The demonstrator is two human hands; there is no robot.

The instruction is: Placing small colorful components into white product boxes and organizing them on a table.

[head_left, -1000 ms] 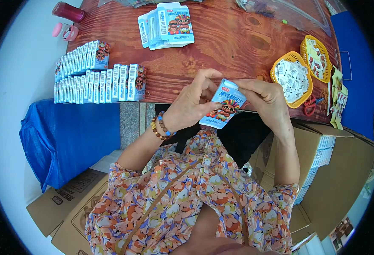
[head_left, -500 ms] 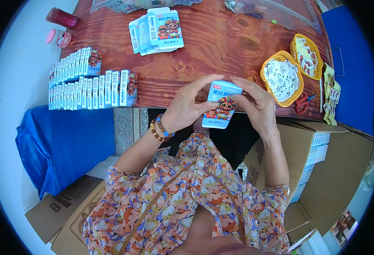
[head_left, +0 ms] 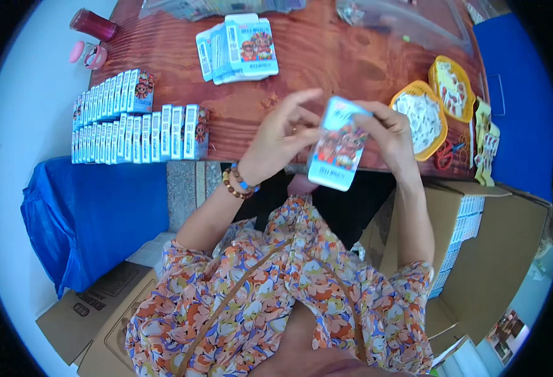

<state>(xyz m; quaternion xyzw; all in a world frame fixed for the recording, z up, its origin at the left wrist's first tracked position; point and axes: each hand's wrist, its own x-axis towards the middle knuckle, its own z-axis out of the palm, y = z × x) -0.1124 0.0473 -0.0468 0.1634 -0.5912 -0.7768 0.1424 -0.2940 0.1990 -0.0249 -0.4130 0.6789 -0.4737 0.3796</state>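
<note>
We see a reddish-brown wood-grain tabletop (head_left: 169,47), two rows of upright blue-and-white cardboard cartons (head_left: 129,132) filling its near left corner. A pile of flattened blue-and-white cartons (head_left: 242,50) lies toward the far edge. Along the right edge we find two yellow plastic baskets holding small packets, the nearer basket (head_left: 440,138) touching the farther basket (head_left: 435,76). Over the near edge, the right hand (head_left: 389,138) pinches one blue picture-printed carton (head_left: 336,151) by its upper right corner; the left hand (head_left: 273,138) has loosely spread fingers beside it, contact unclear to us. Red-handled scissors (head_left: 443,155) lie near the near right corner.
</note>
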